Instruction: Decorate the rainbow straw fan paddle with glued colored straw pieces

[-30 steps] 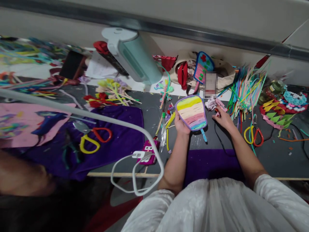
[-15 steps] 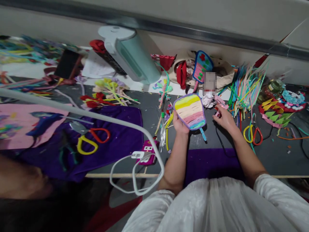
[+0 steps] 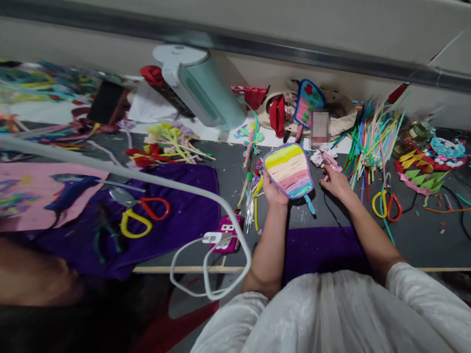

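My left hand (image 3: 275, 190) is closed on the lower left edge of a striped pipe-cleaner panel (image 3: 289, 170). The panel has yellow, cream, pink and blue bands, a purple rim and a short blue handle pointing down toward me. To its right, my right hand (image 3: 336, 182) is wrapped round a pink glue gun (image 3: 328, 159), whose nozzle points up and left, apart from the panel. A black cord hangs below that hand. Crumpled white paper (image 3: 317, 158) lies just behind the glue gun. A similar blue-rimmed panel (image 3: 309, 100) leans against a beige bag (image 3: 340, 115).
Loose pipe cleaners (image 3: 371, 142) and scissors (image 3: 386, 205) lie at right. A pale green jug (image 3: 208, 88) stands behind. Left are pliers (image 3: 106, 235), bigger scissors (image 3: 136, 223), a blue glue gun (image 3: 69, 191) and another person's arm (image 3: 37, 274). A white cable (image 3: 184, 189) crosses a pink power strip (image 3: 228, 235).
My right hand has shifted slightly left and down with the glue gun, nearer the striped panel. My left hand and the panel have hardly moved. The whole view has shifted slightly.
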`<action>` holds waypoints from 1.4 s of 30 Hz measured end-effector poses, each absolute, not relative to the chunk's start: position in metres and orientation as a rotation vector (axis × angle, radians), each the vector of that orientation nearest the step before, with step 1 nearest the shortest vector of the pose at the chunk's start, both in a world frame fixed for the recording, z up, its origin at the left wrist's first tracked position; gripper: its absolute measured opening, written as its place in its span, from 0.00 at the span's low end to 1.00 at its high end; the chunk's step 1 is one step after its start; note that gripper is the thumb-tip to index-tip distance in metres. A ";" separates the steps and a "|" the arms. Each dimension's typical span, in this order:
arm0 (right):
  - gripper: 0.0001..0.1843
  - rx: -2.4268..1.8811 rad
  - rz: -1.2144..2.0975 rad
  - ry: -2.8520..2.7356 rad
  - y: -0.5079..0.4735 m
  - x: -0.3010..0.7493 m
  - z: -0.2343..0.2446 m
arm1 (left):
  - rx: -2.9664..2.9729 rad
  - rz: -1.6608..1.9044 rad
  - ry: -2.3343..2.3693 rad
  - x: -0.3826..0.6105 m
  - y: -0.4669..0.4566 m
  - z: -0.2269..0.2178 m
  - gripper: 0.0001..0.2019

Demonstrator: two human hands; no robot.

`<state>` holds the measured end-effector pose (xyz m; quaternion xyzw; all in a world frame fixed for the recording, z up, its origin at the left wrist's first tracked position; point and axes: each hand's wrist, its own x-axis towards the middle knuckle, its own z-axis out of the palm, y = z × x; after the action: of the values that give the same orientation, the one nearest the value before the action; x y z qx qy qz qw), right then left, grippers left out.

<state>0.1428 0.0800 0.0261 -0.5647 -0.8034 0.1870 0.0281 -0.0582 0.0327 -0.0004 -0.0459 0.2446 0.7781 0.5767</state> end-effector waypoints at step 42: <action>0.33 -1.734 0.458 -2.638 0.082 0.157 0.035 | -0.061 1.761 0.618 -0.054 0.033 -0.002 0.29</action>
<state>0.1565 0.0822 0.0347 -0.5434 -0.8268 0.1434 -0.0238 -0.0541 0.0334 -0.0023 -0.0261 0.2661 0.7579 0.5950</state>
